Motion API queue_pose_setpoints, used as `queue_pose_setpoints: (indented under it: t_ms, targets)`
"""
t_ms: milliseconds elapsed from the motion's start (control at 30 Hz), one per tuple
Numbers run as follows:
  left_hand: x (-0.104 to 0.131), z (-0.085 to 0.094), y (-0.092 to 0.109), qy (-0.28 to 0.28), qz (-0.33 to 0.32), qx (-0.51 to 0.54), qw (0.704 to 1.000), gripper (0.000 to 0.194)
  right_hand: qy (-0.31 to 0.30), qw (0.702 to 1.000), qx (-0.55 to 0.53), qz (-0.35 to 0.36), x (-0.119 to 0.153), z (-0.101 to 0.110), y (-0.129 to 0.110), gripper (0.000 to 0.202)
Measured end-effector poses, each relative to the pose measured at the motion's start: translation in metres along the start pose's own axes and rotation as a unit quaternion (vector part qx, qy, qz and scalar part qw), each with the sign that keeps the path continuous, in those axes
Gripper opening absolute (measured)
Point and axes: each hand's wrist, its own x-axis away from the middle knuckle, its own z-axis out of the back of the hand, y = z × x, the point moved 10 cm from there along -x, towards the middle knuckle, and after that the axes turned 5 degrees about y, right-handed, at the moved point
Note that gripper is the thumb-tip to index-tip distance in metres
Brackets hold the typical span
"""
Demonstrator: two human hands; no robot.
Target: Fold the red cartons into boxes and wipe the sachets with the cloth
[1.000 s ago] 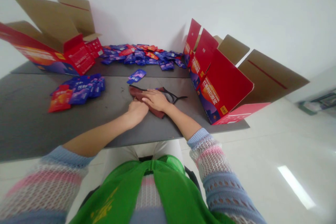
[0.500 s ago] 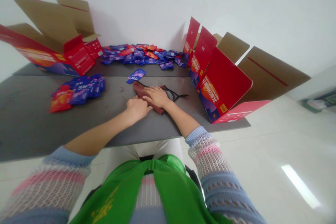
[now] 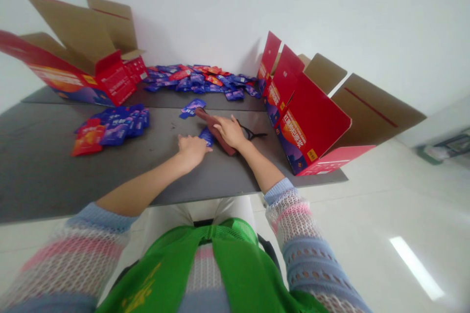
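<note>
My left hand (image 3: pixel 192 150) is closed on the edge of a blue sachet (image 3: pixel 206 137) lying on the grey table. Right beside it, my right hand (image 3: pixel 231 132) grips a reddish-brown cloth (image 3: pixel 223 144), which looks folded or bunched. From under that hand a black strap or cord (image 3: pixel 256 135) sticks out to the right. Just beyond the cloth lies another blue sachet (image 3: pixel 192 107), flat on the tabletop. To the left, a fanned stack of blue sachets (image 3: pixel 119 124) has an orange-red sachet (image 3: pixel 88 137) at its near end.
Against the wall lies a long heap of blue and red sachets (image 3: pixel 198 79). An open red carton (image 3: pixel 110 80) stands at the back left. More open red cartons (image 3: pixel 312 124) line the right side, flaps raised. The grey table's (image 3: pixel 161 190) front edge is close to my lap.
The brown cloth has been drawn rightward by my right hand, uncovering the blue sachet at my left hand. My left hand has hardly moved. The view has shifted slightly.
</note>
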Motion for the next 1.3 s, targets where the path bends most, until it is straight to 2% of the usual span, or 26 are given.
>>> queue_pose_setpoints:
  t_ms: [67, 133, 267, 467, 667, 767, 833, 933, 1033, 1100, 1167, 1300]
  targets:
    - [-0.001, 0.002, -0.005, 0.009, 0.007, -0.002, 1.0, 0.045, -0.053, 0.996, -0.034, 0.058, 0.004, -0.014, -0.027, 0.042]
    - [0.0, 0.006, -0.008, 0.032, 0.005, 0.012, 0.999, 0.045, -0.095, 0.99, -0.041, 0.097, 0.009, -0.026, -0.044, 0.041]
    - [0.001, 0.005, -0.015, 0.046, 0.015, 0.054, 0.997, 0.056, -0.114, 0.987, -0.028, 0.107, 0.011, -0.033, -0.044, 0.046]
    - [-0.006, 0.008, -0.02, 0.047, 0.026, 0.052, 0.997, 0.067, -0.085, 0.994, 0.012, 0.063, 0.001, -0.035, -0.015, 0.048]
    - [-0.006, 0.013, -0.016, 0.034, 0.014, 0.038, 0.999, 0.062, -0.028, 0.994, 0.061, -0.087, -0.008, -0.022, 0.047, 0.041]
    - [-0.004, 0.013, -0.014, 0.035, 0.005, 0.031, 0.999, 0.061, -0.004, 0.994, 0.041, -0.103, -0.005, -0.013, 0.054, 0.039]
    - [-0.003, 0.014, -0.015, 0.036, 0.006, 0.027, 0.999, 0.061, 0.031, 0.995, 0.014, -0.093, -0.003, -0.004, 0.044, 0.039]
    - [-0.002, 0.014, -0.015, 0.042, 0.002, 0.021, 0.999, 0.059, 0.068, 0.996, -0.035, -0.04, -0.002, 0.002, 0.011, 0.041]
    - [-0.002, 0.012, -0.014, 0.054, -0.016, 0.027, 0.998, 0.049, 0.008, 0.996, -0.065, 0.057, 0.001, -0.013, -0.033, 0.041]
    - [-0.003, 0.009, -0.013, 0.061, -0.023, 0.032, 0.997, 0.041, -0.044, 0.992, -0.066, 0.095, 0.007, -0.026, -0.05, 0.041]
    - [-0.004, 0.005, -0.014, 0.064, -0.024, 0.034, 0.997, 0.038, -0.072, 0.99, -0.06, 0.101, 0.01, -0.033, -0.053, 0.042]
    - [-0.002, 0.002, -0.012, 0.06, -0.021, 0.031, 0.997, 0.04, -0.085, 0.99, -0.05, 0.096, 0.009, -0.034, -0.044, 0.044]
